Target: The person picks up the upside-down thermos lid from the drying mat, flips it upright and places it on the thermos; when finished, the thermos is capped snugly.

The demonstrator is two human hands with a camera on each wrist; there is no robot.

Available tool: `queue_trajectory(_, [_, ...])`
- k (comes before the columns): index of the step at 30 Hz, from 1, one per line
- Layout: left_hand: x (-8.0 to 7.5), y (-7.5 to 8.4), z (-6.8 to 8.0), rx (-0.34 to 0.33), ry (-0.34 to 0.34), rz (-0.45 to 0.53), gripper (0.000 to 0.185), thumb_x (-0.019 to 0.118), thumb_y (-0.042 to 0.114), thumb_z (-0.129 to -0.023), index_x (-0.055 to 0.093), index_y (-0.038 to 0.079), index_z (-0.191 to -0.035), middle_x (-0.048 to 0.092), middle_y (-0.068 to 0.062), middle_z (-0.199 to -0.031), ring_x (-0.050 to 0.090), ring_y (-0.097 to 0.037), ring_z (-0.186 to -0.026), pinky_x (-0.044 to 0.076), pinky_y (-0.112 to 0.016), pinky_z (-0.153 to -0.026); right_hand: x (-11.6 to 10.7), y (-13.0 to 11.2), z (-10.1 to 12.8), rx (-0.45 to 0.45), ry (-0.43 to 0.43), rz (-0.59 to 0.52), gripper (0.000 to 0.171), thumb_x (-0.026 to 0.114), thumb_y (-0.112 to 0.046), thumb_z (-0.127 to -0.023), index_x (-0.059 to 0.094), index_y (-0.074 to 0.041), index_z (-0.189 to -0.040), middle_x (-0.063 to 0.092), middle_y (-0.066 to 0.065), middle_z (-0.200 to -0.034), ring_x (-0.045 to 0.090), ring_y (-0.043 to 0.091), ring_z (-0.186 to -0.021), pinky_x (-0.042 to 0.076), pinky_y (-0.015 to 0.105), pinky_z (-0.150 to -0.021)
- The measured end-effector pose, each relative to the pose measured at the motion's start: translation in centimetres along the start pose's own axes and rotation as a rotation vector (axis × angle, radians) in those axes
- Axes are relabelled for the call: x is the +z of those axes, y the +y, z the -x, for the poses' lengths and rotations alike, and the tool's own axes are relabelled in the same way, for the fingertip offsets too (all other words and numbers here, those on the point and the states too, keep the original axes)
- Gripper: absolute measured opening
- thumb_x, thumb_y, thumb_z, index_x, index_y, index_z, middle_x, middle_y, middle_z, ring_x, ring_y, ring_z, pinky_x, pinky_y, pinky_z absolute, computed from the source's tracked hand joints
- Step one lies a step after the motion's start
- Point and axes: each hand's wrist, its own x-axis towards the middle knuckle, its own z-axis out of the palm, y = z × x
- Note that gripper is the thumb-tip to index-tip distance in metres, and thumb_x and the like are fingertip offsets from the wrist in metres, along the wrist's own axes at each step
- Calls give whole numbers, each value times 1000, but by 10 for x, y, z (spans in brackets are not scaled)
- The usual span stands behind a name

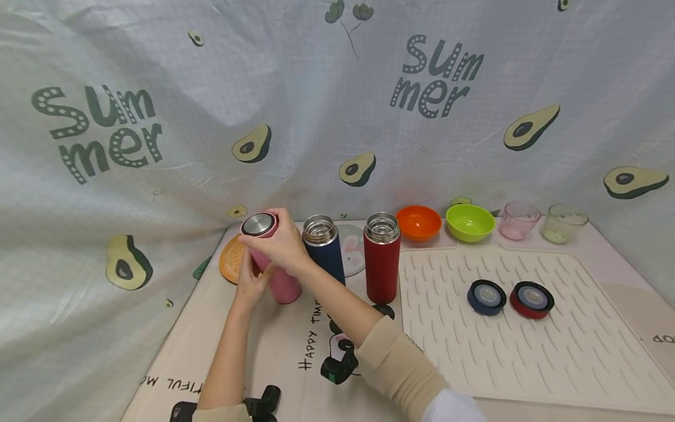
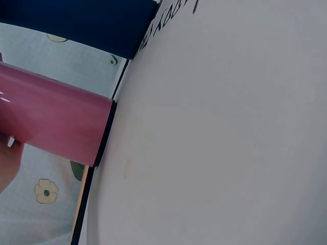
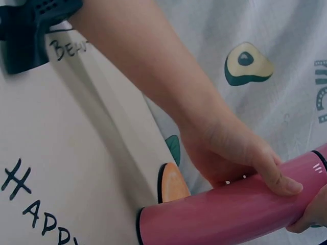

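Note:
A pink vacuum flask point(image 1: 285, 286) stands upright on the table at the left, its lid point(image 1: 259, 224) with a silver top in place. My left hand point(image 1: 254, 280) grips the flask's body, and in the right wrist view its thumb lies along the pink side. Higher up, my right hand point(image 1: 285, 243) holds the flask around its lid end; some of its fingers are hidden behind. Just right of it stand a navy flask point(image 1: 331, 258) and a red flask point(image 1: 382, 264), both lidless with steel mouths showing.
On a cream ridged mat point(image 1: 448, 340) lie a navy lid point(image 1: 486, 297) and a red lid point(image 1: 531, 299). Along the back stand an orange bowl point(image 1: 419, 223), a green bowl point(image 1: 470, 223), a pink glass point(image 1: 519, 221) and a greenish glass point(image 1: 564, 223). An orange-slice coaster point(image 1: 229, 261) lies behind the pink flask.

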Motion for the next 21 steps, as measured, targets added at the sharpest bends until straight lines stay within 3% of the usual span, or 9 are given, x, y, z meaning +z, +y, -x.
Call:
queue_trajectory(5, [0,-1,1,2,12,12,61,63,7,-86,27,-6,-134,46,1,-120,48,-12,-107,41,-18,-89,-3,-2,1,17,-65,-6,69,74,-28,-75,40,-12,-133,56,1,-112,54,9,-95,46,21,-77])
queue_trajectory(12, [-1,-1,1,5,-4,6,64,54,-14,-83,23,-2,-139,42,-1,-125,45,-13,-111,40,-18,-91,0,-2,2,-17,-7,25,68,78,-33,-71,43,-12,-125,53,-1,-109,53,9,-95,46,21,-77])
queue_trajectory(17, [0,2,1,-5,-12,27,65,56,-7,-85,23,3,-140,40,-2,-128,43,-14,-114,40,-19,-92,-2,0,2,8,-67,-42,67,73,-29,-76,40,-11,-132,55,0,-111,53,9,-96,46,22,-78])
queue_trajectory(21, [1,1,-1,19,-8,26,64,58,-7,-84,25,1,-138,43,-2,-125,45,-14,-112,41,-20,-91,-2,-1,4,52,-20,-60,67,77,-34,-71,43,-16,-126,53,-3,-110,53,9,-96,47,24,-77])
